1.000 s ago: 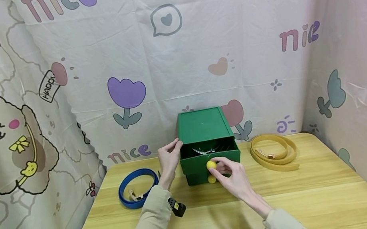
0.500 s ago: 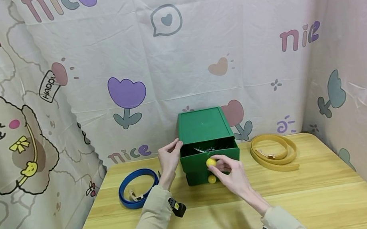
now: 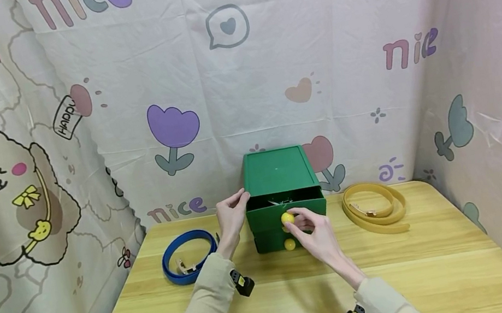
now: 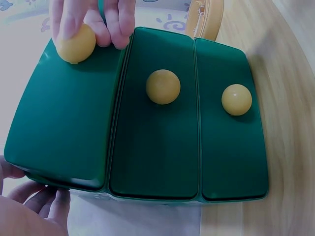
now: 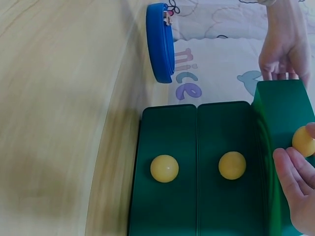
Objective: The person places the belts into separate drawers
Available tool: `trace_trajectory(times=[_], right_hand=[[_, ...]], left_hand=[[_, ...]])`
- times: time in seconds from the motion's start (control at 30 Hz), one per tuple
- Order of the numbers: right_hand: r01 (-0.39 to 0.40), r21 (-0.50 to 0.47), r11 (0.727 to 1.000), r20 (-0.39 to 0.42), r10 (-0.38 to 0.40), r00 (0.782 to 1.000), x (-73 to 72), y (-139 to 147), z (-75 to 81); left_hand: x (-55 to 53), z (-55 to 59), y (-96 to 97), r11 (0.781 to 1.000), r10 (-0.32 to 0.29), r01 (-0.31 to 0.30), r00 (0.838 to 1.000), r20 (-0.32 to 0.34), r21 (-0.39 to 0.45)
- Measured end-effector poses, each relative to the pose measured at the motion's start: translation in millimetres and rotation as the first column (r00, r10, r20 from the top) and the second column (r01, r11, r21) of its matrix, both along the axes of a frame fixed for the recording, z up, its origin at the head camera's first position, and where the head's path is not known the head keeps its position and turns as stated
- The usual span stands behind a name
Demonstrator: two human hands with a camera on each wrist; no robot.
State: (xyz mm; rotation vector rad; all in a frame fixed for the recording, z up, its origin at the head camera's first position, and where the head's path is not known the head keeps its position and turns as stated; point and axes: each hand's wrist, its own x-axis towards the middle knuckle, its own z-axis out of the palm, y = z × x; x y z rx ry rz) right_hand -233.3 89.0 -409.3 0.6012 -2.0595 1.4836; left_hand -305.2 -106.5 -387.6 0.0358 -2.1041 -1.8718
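A green cabinet (image 3: 278,168) of three stacked drawers stands at the back middle, its top drawer (image 4: 64,118) pulled partly out. Thumb and fingers of my right hand (image 3: 315,231) pinch the round yellow knob (image 3: 287,218) on that drawer's front. Against the cabinet's upper left side rest the fingertips of my left hand (image 3: 231,218). Inside the top drawer, shiny metal things (image 3: 280,201) show in part; their kind is unclear. The middle drawer (image 4: 152,142) and bottom drawer (image 4: 231,157) are closed, each with its own yellow knob.
A coiled blue belt (image 3: 178,274) lies left of the cabinet, close to my left forearm. To the right rests a coiled tan-yellow belt (image 3: 377,226). All stand on a light wooden table (image 3: 276,307), with a printed cloth (image 3: 228,82) hanging behind.
The top drawer has slid further into the cabinet, so its opening is narrower. My right hand has moved forward with the knob; the left hand has stayed in place.
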Motion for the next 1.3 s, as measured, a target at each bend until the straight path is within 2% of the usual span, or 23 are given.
trace_trajectory(times=[0.17,0.83,0.97,1.17,1.3], right_hand=[[-0.008,0.015,1.000,-0.004,0.008,1.000,2.8,0,7.4],[0.022,0.004,1.000,0.048,-0.022,0.999,-5.2,-1,9.6],[0.027,0.002,1.000,0.073,-0.027,0.997,-12.3,-1,4.1],[0.051,-0.013,0.999,0.084,-0.050,0.995,-34.5,1,-18.7],[0.051,-0.027,0.998,0.090,-0.048,0.995,-39.0,1,-22.8]], left_hand=[[0.0,-0.5,-0.2,1.000,-0.005,0.005,1.000,-0.002,0.001],[-0.9,0.1,-0.3,1.000,-0.010,0.010,1.000,-0.009,0.015],[0.5,0.2,-0.1,1.000,-0.012,0.012,1.000,-0.003,0.011],[0.5,-0.1,-0.1,1.000,-0.010,0.010,1.000,0.003,0.010],[-0.4,-0.4,0.0,1.000,-0.006,0.006,1.000,-0.001,0.012]])
